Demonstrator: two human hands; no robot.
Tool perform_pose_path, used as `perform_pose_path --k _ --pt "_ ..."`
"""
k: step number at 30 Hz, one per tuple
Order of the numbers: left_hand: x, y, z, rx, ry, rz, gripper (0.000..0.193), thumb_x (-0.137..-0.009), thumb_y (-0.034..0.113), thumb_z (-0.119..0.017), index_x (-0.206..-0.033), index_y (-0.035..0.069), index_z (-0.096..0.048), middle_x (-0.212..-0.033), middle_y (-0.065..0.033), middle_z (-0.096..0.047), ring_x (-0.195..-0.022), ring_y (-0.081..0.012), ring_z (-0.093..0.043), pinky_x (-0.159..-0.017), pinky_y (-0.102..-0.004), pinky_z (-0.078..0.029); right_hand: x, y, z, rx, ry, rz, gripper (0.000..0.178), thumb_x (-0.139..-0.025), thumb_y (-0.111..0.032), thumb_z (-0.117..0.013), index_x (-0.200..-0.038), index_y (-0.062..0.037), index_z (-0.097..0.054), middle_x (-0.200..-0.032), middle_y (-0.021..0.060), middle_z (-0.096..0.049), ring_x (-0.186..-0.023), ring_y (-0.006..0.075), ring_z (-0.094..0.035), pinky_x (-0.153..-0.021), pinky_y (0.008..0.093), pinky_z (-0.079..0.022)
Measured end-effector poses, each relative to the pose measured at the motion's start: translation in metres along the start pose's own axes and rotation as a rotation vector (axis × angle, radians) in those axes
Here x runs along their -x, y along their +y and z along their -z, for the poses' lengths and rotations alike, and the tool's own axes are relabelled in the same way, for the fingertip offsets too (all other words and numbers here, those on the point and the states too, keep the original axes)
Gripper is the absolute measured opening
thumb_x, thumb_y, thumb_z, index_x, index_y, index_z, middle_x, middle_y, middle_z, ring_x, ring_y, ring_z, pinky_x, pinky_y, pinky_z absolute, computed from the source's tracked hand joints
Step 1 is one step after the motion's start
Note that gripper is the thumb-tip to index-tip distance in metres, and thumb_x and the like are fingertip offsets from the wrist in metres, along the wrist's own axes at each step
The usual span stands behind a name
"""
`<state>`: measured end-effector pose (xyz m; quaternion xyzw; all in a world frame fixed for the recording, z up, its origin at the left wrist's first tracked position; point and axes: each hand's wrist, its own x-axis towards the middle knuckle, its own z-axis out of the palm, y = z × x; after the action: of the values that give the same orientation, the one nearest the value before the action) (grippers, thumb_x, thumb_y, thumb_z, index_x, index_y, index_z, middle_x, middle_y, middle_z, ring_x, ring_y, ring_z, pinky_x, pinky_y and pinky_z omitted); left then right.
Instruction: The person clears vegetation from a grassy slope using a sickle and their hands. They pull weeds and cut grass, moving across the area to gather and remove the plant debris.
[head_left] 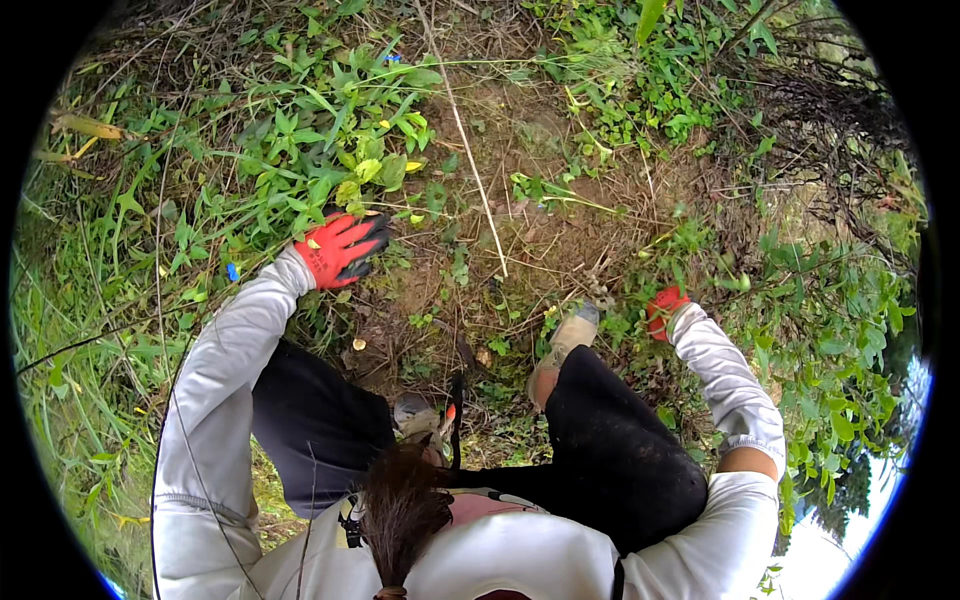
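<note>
My left hand point(343, 248), in a red glove with black fingertips, lies palm down with its fingers stretched out at the edge of leafy green weeds point(318, 165). A small leaf scrap rests on the back of that glove. My right hand point(667, 312), also in a red glove, is low among green leaves point(690, 245) to the right of my shoe. It looks curled closed, its fingertips out of sight, and what it grips is hidden by foliage. Between the hands is brown soil point(450, 260) strewn with dry stalks.
A long thin dry stick point(468, 140) slants across the soil. My shoes point(578, 325) and bent knees are between my arms. Tangled dark brush point(830, 130) stands at the far right, with tall grass point(75, 300) at the left. A small uprooted-looking green stem point(570, 195) lies ahead.
</note>
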<state>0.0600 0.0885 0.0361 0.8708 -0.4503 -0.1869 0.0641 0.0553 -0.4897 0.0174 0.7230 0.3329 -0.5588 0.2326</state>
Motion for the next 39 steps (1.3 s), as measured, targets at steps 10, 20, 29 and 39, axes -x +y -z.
perform_pose_path --k 10,20,29,39 --pt "-0.004 -0.002 0.001 0.034 0.03 -0.008 0.058 -0.078 0.032 -0.059 -0.131 0.014 -0.041 -0.14 -0.0121 -0.034 -0.109 -0.0296 -0.047 -0.091 -0.0439 -0.039 -0.018 -0.108 0.241 0.015 1.168 0.453 0.025 -0.071 -0.012 -0.056 -0.096 -0.0129 -0.06 -0.13 0.0162 -0.043 -0.102 0.0273 -0.051 -0.08 0.036 -0.043" --pt "0.01 0.017 0.019 0.057 0.142 0.078 0.056 -0.073 0.033 -0.065 -0.122 0.012 -0.05 -0.129 -0.0125 -0.045 -0.116 -0.0347 -0.042 -0.098 -0.0456 -0.035 -0.071 -0.135 0.297 0.086 1.033 0.461 0.019 -0.074 -0.022 -0.057 -0.083 -0.0054 -0.058 -0.081 0.0133 -0.06 -0.071 0.0313 -0.06 -0.063 0.0386 -0.049" --pt "0.164 0.051 0.112 0.413 0.942 0.716 0.022 -0.084 0.005 -0.05 -0.103 0.0 -0.06 -0.109 -0.0147 -0.059 -0.108 -0.0284 -0.052 -0.095 -0.0373 -0.038 0.04 -0.185 0.274 0.283 0.947 0.826 0.034 -0.059 -0.024 -0.068 -0.088 -0.0061 -0.062 -0.099 0.0106 -0.057 -0.097 0.0281 -0.053 -0.075 0.0399 -0.046" --pt "0.284 0.079 0.063 -0.056 1.143 1.029 0.027 -0.083 0.009 -0.054 -0.109 0.002 -0.057 -0.113 -0.0163 -0.056 -0.107 -0.0334 -0.052 -0.094 -0.0392 -0.039 0.033 -0.315 0.337 0.795 0.97 0.83 0.021 -0.076 -0.019 -0.053 -0.086 -0.0073 -0.067 -0.124 0.0097 -0.051 -0.118 0.0279 -0.041 -0.091 0.0418 -0.035"
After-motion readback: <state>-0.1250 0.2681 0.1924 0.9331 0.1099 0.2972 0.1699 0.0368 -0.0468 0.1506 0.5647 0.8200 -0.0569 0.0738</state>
